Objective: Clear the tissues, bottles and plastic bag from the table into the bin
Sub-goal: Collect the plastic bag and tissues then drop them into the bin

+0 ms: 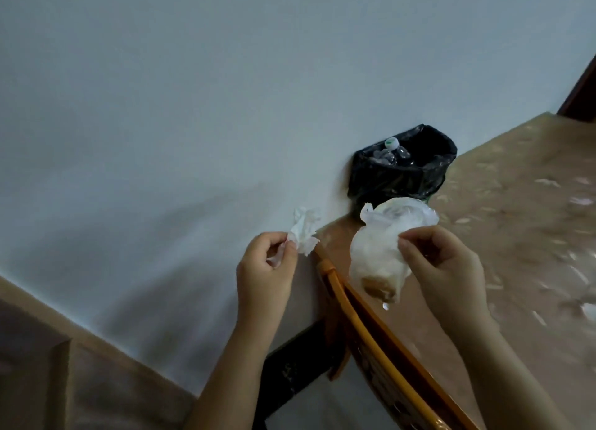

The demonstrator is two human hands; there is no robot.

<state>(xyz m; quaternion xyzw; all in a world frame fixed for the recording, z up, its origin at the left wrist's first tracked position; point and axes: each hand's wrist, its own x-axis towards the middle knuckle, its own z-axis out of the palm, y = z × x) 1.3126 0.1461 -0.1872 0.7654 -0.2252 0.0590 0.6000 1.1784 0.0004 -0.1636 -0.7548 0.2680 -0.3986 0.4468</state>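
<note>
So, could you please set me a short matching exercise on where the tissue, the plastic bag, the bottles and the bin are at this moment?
Things:
1. tissue
2. plastic bag
3. bottles
4. bin

Places:
A. on the floor against the wall
B. pinched in the left hand
C. inside the black liner
D. hanging from the right hand

Pairs: 1-B, 2-D, 3-C, 4-A
</note>
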